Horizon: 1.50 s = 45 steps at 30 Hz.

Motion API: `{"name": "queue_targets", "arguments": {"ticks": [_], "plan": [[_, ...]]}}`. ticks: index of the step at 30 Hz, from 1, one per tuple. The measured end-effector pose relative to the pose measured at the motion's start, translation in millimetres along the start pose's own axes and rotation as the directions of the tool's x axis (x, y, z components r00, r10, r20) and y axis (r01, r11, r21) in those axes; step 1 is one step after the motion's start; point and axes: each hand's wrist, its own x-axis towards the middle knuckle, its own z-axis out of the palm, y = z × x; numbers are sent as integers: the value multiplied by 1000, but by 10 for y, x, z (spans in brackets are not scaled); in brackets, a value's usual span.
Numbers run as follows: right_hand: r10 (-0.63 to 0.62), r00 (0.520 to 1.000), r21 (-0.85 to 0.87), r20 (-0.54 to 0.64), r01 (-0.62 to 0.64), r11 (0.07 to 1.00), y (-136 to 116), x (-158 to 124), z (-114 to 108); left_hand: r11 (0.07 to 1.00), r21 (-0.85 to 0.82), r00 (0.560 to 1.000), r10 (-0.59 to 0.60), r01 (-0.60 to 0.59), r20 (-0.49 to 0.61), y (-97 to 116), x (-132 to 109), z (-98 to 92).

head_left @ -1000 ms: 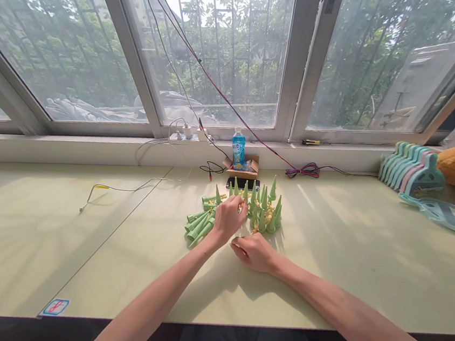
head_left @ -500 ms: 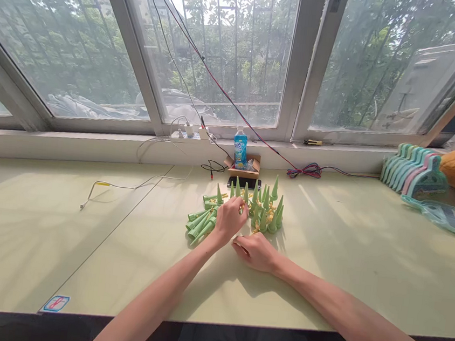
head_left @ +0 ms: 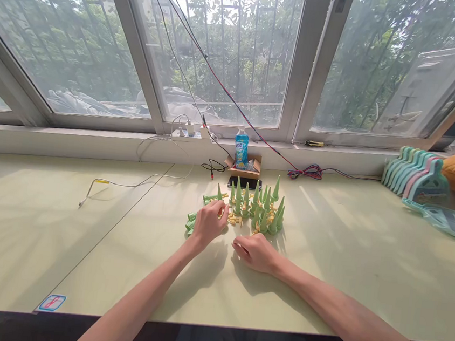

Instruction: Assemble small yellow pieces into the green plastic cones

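Upright green cones [head_left: 263,220] stand in a cluster on the pale green table, with small yellow pieces [head_left: 235,220] among them. More green cones [head_left: 191,224] lie on their sides at the left, partly covered by my left hand [head_left: 210,222]. That hand hovers over the lying cones with its fingers curled; whether anything is between them is hidden. My right hand [head_left: 257,252] rests on the table just in front of the upright cones, fingers curled together, and what they hold, if anything, cannot be made out.
Behind the cones are a dark phone [head_left: 235,182] and a small cardboard box [head_left: 255,169] with a blue bottle [head_left: 241,149]. A cable coil [head_left: 311,171] lies right of the box. Teal and pink plastic items [head_left: 417,177] stand at the far right. A white cable [head_left: 118,184] crosses the left side.
My left hand has moved left, from the upright cones to above the lying ones, uncovering yellow pieces and cones in the middle. My right hand has stayed in place.
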Motion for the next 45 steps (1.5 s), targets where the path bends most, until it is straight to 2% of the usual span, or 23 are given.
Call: {"name": "queue_targets", "arguments": {"ticks": [2,5,11,18,28,33,37,45], "plan": [[9,1000,-5,11,-9,1000,-5,2,-14,1000,15,999,6,-7,43,-99,-24,-69],[11,1000,-6,17,-11,1000,0,4,-22,999,7,979,49,-52,196,-195,-35,-143],[0,1000,25,-2,0,1000,15,-1,-32,995,78,949,35,-62,313,-181,-44,-189],[14,1000,19,8,-14,1000,16,-15,-41,985,153,914,13,-81,405,-121,-83,-150],[35,999,0,30,-35,999,21,-20,-31,978,134,891,82,-158,446,-41,-127,-129],[126,992,26,-2,-126,992,12,-33,-42,990,47,903,105,-136,417,-12,-154,-122],[237,971,68,-29,-235,970,7,-34,-50,991,-107,892,121,-82,437,4,-150,-154],[292,956,25,27,-293,956,-15,-21,-63,889,-429,848,101,157,520,15,-162,-153]]}}
